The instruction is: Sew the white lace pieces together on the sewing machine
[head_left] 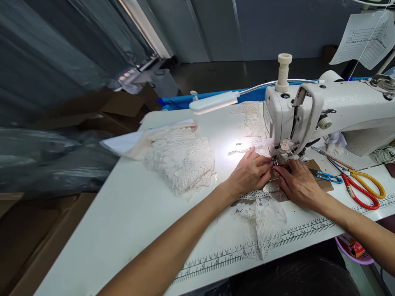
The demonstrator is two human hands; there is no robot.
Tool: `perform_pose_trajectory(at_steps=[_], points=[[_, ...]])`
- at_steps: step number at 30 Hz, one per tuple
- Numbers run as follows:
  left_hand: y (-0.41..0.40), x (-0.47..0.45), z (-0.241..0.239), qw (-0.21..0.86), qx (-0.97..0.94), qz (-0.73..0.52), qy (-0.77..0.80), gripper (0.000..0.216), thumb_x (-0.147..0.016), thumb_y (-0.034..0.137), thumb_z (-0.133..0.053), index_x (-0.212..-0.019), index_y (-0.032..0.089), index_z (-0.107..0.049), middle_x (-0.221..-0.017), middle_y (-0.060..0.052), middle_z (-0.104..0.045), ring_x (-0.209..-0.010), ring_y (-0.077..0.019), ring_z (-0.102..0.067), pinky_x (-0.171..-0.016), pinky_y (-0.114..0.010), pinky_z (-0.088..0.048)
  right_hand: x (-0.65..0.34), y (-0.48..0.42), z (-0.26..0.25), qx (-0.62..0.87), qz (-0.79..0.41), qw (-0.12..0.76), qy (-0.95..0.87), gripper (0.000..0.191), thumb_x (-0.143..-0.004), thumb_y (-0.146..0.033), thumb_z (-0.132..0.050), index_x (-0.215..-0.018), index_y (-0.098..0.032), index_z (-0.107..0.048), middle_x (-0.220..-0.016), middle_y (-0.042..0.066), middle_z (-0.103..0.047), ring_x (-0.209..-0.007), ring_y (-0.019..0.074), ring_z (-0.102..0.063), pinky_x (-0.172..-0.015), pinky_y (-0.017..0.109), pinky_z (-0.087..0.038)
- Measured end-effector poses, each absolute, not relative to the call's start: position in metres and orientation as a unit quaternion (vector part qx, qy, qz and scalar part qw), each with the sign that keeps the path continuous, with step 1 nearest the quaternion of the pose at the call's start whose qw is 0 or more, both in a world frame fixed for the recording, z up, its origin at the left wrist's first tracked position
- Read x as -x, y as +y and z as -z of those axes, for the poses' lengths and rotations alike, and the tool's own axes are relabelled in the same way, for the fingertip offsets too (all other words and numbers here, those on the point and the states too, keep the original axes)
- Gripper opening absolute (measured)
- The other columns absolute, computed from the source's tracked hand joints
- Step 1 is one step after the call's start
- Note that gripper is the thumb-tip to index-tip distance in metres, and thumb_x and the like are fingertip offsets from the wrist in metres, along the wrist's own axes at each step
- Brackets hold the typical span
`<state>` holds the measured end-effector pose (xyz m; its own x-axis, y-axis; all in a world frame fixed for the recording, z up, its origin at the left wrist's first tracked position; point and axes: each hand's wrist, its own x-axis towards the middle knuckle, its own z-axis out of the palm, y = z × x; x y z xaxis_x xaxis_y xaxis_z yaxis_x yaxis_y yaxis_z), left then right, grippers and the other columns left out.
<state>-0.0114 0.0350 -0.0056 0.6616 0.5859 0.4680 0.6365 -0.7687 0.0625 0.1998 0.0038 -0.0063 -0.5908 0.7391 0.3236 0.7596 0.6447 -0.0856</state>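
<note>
A white sewing machine (293,107) stands at the right, its needle area lit by a lamp. My left hand (251,170) is at the left of the presser foot, fingers bent and closed on white lace fabric (256,222). On the other side, my right hand (298,183) pinches at the fabric edge close to the foot. Part of the lace hangs over the near table edge, and the fingers hide the exact seam. More lace (253,119) lies behind the foot. A folded pile of lace (182,160) rests to the left.
Red-and-yellow scissors (359,185) and blue thread snips (328,176) lie right of my right hand. The lamp (214,102) reaches over the white table (135,222), which has a printed ruler along its front edge. Cardboard boxes (123,107) stand left. A pink basket (354,250) sits below.
</note>
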Motion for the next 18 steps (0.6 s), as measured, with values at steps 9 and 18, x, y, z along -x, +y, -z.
perform_pose_trajectory(at_steps=[9, 18], points=[[0.035, 0.011, 0.002, 0.065, 0.907, 0.253, -0.331, 0.029, -0.098, 0.025, -0.043, -0.097, 0.017, -0.071, -0.102, -0.009, -0.068, -0.088, -0.0198, -0.063, -0.097, -0.053, -0.048, -0.197, -0.004, 0.003, 0.426, 0.070, 0.167, -0.886, 0.034, -0.094, -0.019, -0.040, -0.122, -0.014, -0.060, -0.102, 0.016, -0.060, -0.089, 0.0275, -0.050, -0.076, 0.041, -0.042], [0.037, 0.015, -0.014, 0.061, 0.905, 0.199, -0.372, 0.032, -0.100, 0.031, -0.039, -0.111, 0.013, -0.063, -0.109, -0.015, -0.062, -0.092, -0.0249, -0.058, -0.082, -0.046, -0.051, -0.211, 0.002, 0.007, 0.395, -0.050, 0.237, -0.886, 0.035, -0.096, -0.020, -0.041, -0.123, -0.016, -0.062, -0.103, 0.015, -0.059, -0.093, 0.0262, -0.056, -0.078, 0.043, -0.051]])
